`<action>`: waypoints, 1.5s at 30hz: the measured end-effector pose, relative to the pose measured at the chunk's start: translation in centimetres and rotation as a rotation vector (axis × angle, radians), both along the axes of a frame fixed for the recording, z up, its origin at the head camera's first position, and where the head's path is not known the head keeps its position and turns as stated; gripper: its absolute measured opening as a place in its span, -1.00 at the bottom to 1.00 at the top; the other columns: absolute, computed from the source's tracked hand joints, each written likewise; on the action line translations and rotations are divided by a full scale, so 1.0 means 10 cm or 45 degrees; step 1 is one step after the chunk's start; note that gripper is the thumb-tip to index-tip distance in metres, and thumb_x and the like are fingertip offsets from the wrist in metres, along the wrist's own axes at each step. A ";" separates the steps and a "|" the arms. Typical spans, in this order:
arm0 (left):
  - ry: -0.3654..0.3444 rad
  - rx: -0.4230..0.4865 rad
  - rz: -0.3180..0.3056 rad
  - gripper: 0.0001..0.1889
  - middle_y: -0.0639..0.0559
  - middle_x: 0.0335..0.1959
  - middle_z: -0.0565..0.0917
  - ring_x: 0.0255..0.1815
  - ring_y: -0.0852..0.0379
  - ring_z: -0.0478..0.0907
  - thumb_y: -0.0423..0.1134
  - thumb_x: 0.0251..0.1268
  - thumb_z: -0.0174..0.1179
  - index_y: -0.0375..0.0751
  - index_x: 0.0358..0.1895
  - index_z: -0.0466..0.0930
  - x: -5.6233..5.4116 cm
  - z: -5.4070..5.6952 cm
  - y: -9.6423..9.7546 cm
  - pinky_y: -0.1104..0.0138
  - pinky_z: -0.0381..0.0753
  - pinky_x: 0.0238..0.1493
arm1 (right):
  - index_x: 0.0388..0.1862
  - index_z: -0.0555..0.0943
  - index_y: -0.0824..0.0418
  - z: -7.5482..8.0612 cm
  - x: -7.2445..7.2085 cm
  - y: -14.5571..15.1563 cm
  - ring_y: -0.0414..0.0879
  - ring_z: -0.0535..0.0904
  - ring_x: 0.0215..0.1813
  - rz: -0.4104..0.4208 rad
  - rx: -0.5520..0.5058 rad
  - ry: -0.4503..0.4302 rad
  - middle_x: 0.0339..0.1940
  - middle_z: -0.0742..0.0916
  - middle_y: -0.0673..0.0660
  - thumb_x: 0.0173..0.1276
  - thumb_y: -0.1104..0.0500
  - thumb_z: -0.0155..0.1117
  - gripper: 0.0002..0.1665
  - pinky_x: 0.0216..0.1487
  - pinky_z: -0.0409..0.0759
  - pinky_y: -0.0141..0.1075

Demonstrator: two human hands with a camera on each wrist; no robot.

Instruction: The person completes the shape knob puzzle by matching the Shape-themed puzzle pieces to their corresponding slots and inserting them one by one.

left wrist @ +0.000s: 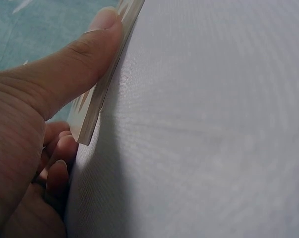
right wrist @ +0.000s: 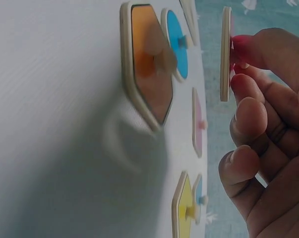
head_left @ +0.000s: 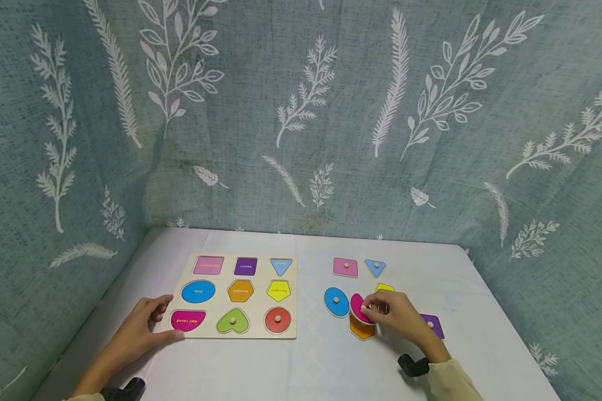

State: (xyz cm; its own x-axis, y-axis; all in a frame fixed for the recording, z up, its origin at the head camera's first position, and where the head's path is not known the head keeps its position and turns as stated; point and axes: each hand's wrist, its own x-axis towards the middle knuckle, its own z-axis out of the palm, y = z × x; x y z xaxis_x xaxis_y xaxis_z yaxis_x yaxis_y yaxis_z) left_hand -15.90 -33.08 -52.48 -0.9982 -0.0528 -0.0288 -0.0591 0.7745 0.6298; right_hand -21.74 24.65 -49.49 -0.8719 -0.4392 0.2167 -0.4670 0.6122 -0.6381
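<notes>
A wooden shape-puzzle board (head_left: 211,324) lies on the left of the table. My left hand (head_left: 141,324) grips its near left corner, thumb (left wrist: 92,54) along the front edge and fingers at the left side. To the right of the board, my right hand (head_left: 395,316) pinches the knob of a magenta half-round puzzle piece (head_left: 357,306). This piece is raised off the table, edge-on in the right wrist view, and overlaps the orange hexagon piece (head_left: 362,329) in the head view. Beside it lies the blue oval piece (head_left: 331,301). A yellow piece (head_left: 384,287) is partly hidden behind the hand.
The knobbed green heart (head_left: 226,323) and red circle (head_left: 271,326) sit in the board; its other shapes show printed labels. Pink rectangle (head_left: 339,267) and blue triangle (head_left: 373,269) pieces lie farther back. A purple piece (head_left: 436,326) lies right of my wrist. Patterned cloth (head_left: 251,184) walls the table.
</notes>
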 end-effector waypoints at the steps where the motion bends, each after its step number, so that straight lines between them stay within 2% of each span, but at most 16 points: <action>1: 0.003 0.000 0.000 0.13 -0.16 -0.10 0.36 -0.08 -0.06 0.34 0.19 -0.19 0.65 -0.37 0.44 0.34 0.00 0.00 0.00 0.16 0.50 -0.15 | -0.27 0.72 -0.04 0.00 -0.02 -0.02 -0.26 0.48 -0.45 0.017 -0.007 0.010 -0.52 0.55 -0.20 0.33 0.08 0.52 -0.90 -0.45 0.51 -0.39; 7: 0.012 -0.014 -0.006 0.12 -0.16 -0.10 0.37 -0.08 -0.07 0.35 0.20 -0.16 0.64 -0.39 0.43 0.35 0.00 0.02 -0.01 0.11 0.51 -0.11 | -0.24 0.72 -0.09 0.03 -0.09 -0.17 -0.25 0.49 -0.45 0.061 -0.022 0.024 -0.51 0.58 -0.21 0.34 0.03 0.51 -0.90 -0.45 0.51 -0.38; 20: 0.017 -0.022 -0.004 0.14 -0.16 -0.09 0.38 -0.08 -0.06 0.35 0.22 -0.21 0.64 -0.36 0.44 0.36 0.01 0.02 -0.02 0.09 0.53 -0.09 | -0.25 0.73 -0.05 0.02 -0.20 -0.43 -0.28 0.48 -0.45 0.152 -0.058 0.059 -0.48 0.59 -0.21 0.33 0.05 0.53 -0.89 -0.47 0.50 -0.39; 38: 0.046 -0.007 -0.035 0.07 -0.14 -0.09 0.37 -0.07 -0.05 0.34 0.17 -0.09 0.62 -0.40 0.42 0.36 0.02 -0.02 -0.01 0.19 0.47 -0.15 | -0.22 0.73 -0.05 0.03 -0.29 -0.87 -0.27 0.49 -0.40 0.280 -0.071 0.033 -0.46 0.59 -0.22 0.39 0.04 0.47 -0.93 -0.37 0.51 -0.38; 45: 0.054 0.004 -0.025 0.09 -0.14 -0.10 0.37 -0.08 -0.05 0.34 0.17 -0.13 0.63 -0.40 0.42 0.36 0.01 -0.02 -0.01 0.20 0.48 -0.16 | -0.23 0.74 0.01 0.02 -0.32 -1.08 -0.30 0.47 -0.41 0.318 -0.077 0.044 -0.48 0.58 -0.22 0.36 0.07 0.50 -0.91 -0.39 0.50 -0.40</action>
